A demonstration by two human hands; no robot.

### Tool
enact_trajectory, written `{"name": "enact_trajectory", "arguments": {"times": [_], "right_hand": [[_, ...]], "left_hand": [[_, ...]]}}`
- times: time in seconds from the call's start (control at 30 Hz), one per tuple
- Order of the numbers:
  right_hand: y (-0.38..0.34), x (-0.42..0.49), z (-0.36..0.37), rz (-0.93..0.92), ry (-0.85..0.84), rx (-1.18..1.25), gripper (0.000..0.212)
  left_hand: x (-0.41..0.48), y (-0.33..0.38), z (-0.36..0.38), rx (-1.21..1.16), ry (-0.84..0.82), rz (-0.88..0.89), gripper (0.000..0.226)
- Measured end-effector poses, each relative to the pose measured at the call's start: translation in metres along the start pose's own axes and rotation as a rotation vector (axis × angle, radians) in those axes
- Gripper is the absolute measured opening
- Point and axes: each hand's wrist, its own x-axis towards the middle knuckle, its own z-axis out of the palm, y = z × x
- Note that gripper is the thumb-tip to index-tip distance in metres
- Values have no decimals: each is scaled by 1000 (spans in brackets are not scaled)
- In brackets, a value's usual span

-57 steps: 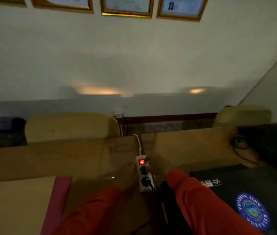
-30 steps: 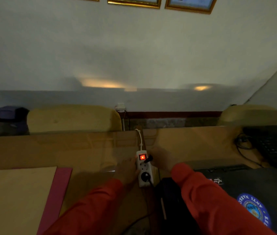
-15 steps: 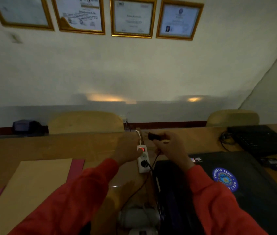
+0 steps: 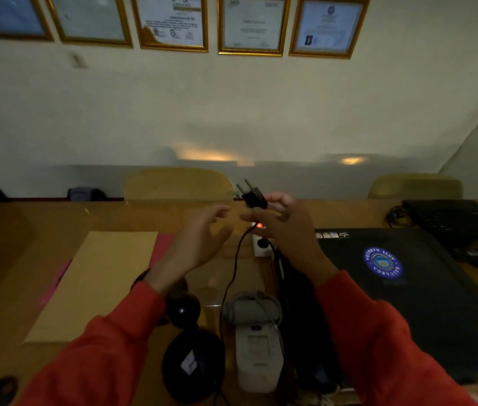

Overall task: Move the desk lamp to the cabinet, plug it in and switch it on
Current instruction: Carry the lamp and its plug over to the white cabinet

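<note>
My right hand (image 4: 286, 227) holds a black two-pin plug (image 4: 252, 196) up above the desk, pins pointing up and away. Its thin black cord (image 4: 232, 276) runs down toward the black desk lamp (image 4: 192, 358), whose round base and head stand at the desk's near edge below my left forearm. My left hand (image 4: 199, 241) hovers open just left of the plug, holding nothing. A white power strip (image 4: 262, 244) with a lit red switch lies under my right hand, another plug still in it.
A white blood-pressure monitor with grey cuff (image 4: 257, 344) lies beside the lamp. A black laptop (image 4: 407, 288) with a blue round sticker fills the right side, a keyboard (image 4: 454, 221) behind it. A tan envelope on a pink folder (image 4: 100, 282) lies left. Two chair backs stand behind the desk.
My right hand pulled the black plug out of the power strip and lifted it. My left hand let go of the strip and opened. The view tilted down, revealing the lamp.
</note>
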Motion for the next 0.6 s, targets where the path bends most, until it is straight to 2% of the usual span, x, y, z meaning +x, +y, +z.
{"name": "enact_trajectory", "arguments": {"times": [0.13,0.3,0.43,0.5,0.53,0.6], "right_hand": [[19,-33,22,139,-63,30,17],[45,-70,38,324,-64,250,16],[60,-100,38,403,-42,412,15],[64,-111,35,420,8,434,15],[67,-116,32,416,36,423,15],[71,-126,25,376,79,363,15]], "left_hand": [[-56,-4,-20,-22,75,35,34],[-115,-9,-27,-25,209,-39,27],[-162,-13,-21,-105,392,-82,21],[-186,-16,-8,-200,469,-172,20],[-196,-18,0,-243,477,-248,27],[-211,-21,19,-336,401,-447,41]]}}
